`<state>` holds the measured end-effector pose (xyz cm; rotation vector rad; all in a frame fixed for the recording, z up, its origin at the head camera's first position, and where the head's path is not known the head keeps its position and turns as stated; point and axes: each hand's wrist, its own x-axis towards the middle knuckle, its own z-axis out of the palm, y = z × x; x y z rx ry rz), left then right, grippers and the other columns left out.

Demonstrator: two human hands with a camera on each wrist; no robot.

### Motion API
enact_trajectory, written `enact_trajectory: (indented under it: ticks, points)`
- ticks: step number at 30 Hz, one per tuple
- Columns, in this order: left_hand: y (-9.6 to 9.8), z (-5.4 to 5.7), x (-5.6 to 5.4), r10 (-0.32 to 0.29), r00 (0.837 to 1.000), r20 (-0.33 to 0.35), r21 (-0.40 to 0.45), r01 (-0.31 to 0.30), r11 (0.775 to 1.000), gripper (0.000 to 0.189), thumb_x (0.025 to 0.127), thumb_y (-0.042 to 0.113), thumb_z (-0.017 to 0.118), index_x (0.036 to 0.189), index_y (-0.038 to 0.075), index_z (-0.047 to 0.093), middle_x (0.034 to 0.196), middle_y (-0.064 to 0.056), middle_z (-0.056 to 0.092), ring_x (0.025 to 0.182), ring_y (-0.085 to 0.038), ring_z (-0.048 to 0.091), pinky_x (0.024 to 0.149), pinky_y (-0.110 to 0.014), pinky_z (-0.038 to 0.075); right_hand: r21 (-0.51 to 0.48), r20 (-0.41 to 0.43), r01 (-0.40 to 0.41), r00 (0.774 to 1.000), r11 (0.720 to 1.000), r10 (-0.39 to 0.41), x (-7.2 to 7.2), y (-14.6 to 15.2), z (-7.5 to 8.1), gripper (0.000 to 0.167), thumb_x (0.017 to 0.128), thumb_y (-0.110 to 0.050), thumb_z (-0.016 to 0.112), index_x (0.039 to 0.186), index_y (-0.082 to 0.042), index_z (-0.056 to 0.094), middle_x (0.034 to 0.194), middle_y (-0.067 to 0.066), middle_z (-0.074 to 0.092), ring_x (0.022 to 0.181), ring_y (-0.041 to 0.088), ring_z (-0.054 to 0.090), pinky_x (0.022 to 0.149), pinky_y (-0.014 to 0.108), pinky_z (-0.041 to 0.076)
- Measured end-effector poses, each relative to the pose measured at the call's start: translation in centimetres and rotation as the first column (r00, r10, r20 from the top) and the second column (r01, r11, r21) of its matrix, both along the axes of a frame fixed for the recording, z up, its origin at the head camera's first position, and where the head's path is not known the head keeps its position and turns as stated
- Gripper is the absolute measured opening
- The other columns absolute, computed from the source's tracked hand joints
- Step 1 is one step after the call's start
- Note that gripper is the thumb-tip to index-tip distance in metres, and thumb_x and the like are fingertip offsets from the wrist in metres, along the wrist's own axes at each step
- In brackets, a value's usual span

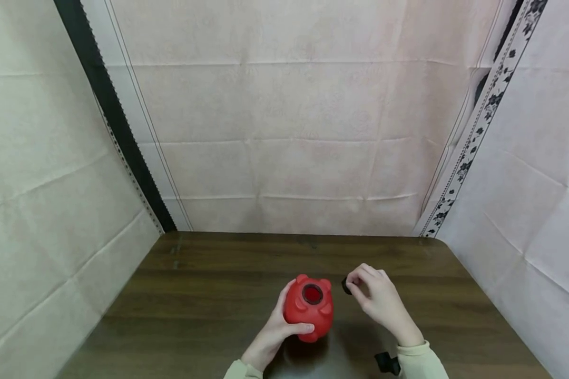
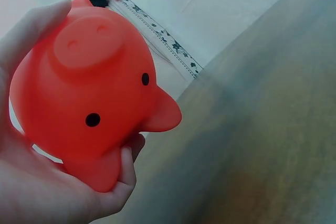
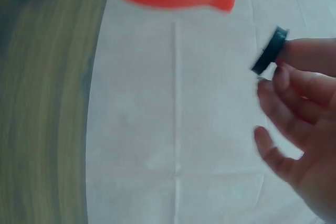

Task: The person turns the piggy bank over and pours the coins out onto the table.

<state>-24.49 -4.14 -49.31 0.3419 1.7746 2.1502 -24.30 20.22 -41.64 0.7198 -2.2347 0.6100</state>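
A red piggy bank (image 2: 115, 98) is gripped in my left hand (image 1: 280, 326), tipped so that the round dark-rimmed hole (image 1: 312, 294) in its belly faces the head camera. Its snout and two black eyes show in the left wrist view. Thumb and fingers wrap around its sides. To the right of it, my right hand (image 1: 376, 295) pinches a small round black plug (image 3: 270, 51) between thumb and fingertips. The plug is apart from the piggy bank. In the right wrist view the other fingers spread loosely below the plug.
A brown wood-grain table (image 1: 194, 305) lies beneath both hands. Pale creased cloth (image 1: 303, 131) hangs at the back and both sides, with a floral border strip (image 1: 474, 137) at right. A black strap piece (image 1: 387, 363) is at the right wrist.
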Motion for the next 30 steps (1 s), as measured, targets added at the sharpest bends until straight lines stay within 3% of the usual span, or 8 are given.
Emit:
enact_trajectory:
  ticks: [4, 7, 11, 13, 18, 23, 25, 30]
  points:
    - [-0.2, 0.6, -0.1, 0.006, 1.0, 0.004, 0.006, -0.006, 1.0, 0.091, 0.078, 0.02, 0.079, 0.149, 0.032, 0.024, 0.146, -0.008, 0.043, 0.126, -0.025, 0.044, 0.099, -0.043, 0.049, 0.072, 0.083, 0.094, 0.991, 0.993, -0.1, 0.0, 1.6, -0.7, 0.025, 0.074, -0.005, 0.079, 0.075, -0.022, 0.061, 0.073, -0.017, 0.052, 0.069, -0.001, 0.05, 0.07, 0.029, 0.04]
    - [-0.2, 1.0, -0.2, 0.029, 0.999, 0.013, 0.013, -0.03, 0.999, 0.091, 0.078, 0.021, 0.079, 0.149, 0.032, 0.023, 0.146, -0.008, 0.042, 0.127, -0.026, 0.042, 0.099, -0.044, 0.049, 0.152, 0.196, 0.108, 0.971, 0.982, -0.137, -0.1, 2.7, -1.4, 0.024, 0.076, -0.005, 0.077, 0.073, -0.022, 0.06, 0.071, -0.017, 0.049, 0.064, -0.003, 0.045, 0.065, 0.026, 0.041]
    - [0.2, 1.4, 0.1, 0.07, 0.997, 0.031, 0.02, -0.07, 0.997, 0.092, 0.078, 0.022, 0.079, 0.149, 0.032, 0.021, 0.145, -0.006, 0.042, 0.128, -0.026, 0.041, 0.099, -0.044, 0.05, 0.202, 0.393, 0.046, 0.911, 0.978, -0.125, 0.1, 3.9, -2.3, 0.021, 0.08, -0.007, 0.073, 0.073, -0.022, 0.06, 0.07, -0.016, 0.047, 0.06, -0.006, 0.04, 0.056, 0.019, 0.038]
    - [0.5, 1.4, 0.2, 0.082, 0.996, 0.029, 0.028, -0.083, 0.996, 0.093, 0.078, 0.021, 0.079, 0.15, 0.031, 0.021, 0.145, -0.006, 0.042, 0.127, -0.025, 0.042, 0.099, -0.043, 0.049, 0.218, 0.451, 0.034, 0.883, 0.975, -0.132, 0.2, 4.4, -2.8, 0.02, 0.081, -0.009, 0.072, 0.073, -0.022, 0.059, 0.07, -0.016, 0.047, 0.06, -0.007, 0.04, 0.054, 0.018, 0.036]
    - [0.9, 1.5, 0.4, 0.095, 0.996, 0.006, 0.046, -0.095, 0.994, 0.093, 0.079, 0.019, 0.079, 0.15, 0.031, 0.021, 0.144, -0.006, 0.042, 0.127, -0.024, 0.043, 0.099, -0.042, 0.049, 0.285, 0.456, 0.065, 0.868, 0.956, -0.195, 0.1, 5.0, -3.9, 0.021, 0.08, -0.01, 0.072, 0.07, -0.023, 0.058, 0.069, -0.015, 0.047, 0.06, -0.004, 0.04, 0.053, 0.019, 0.035]
    - [0.9, 1.6, 0.5, 0.1, 0.995, 0.014, 0.015, -0.1, 0.995, 0.094, 0.077, 0.022, 0.08, 0.15, 0.031, 0.021, 0.145, -0.008, 0.042, 0.127, -0.025, 0.043, 0.098, -0.042, 0.051, 0.343, 0.501, 0.067, 0.831, 0.937, -0.243, 0.0, 5.9, -5.7, 0.022, 0.078, -0.008, 0.071, 0.068, -0.022, 0.057, 0.067, -0.013, 0.046, 0.057, -0.001, 0.039, 0.051, 0.021, 0.033]
    - [0.8, 1.6, 0.6, 0.098, 0.995, 0.021, 0.007, -0.098, 0.995, 0.094, 0.077, 0.022, 0.08, 0.15, 0.031, 0.022, 0.145, -0.008, 0.043, 0.127, -0.026, 0.043, 0.098, -0.043, 0.05, 0.346, 0.528, 0.061, 0.812, 0.936, -0.248, 0.0, 6.2, -6.3, 0.022, 0.076, -0.007, 0.071, 0.067, -0.022, 0.057, 0.066, -0.012, 0.046, 0.057, -0.001, 0.039, 0.05, 0.021, 0.033]
    - [0.8, 1.6, 0.8, 0.095, 0.995, 0.025, 0.0, -0.095, 0.995, 0.093, 0.077, 0.023, 0.08, 0.149, 0.031, 0.022, 0.143, -0.006, 0.044, 0.126, -0.025, 0.043, 0.098, -0.043, 0.05, 0.319, 0.567, 0.033, 0.794, 0.947, -0.219, 0.1, 6.7, -7.4, 0.02, 0.075, -0.007, 0.07, 0.068, -0.02, 0.058, 0.065, -0.012, 0.048, 0.057, -0.001, 0.04, 0.05, 0.023, 0.034]
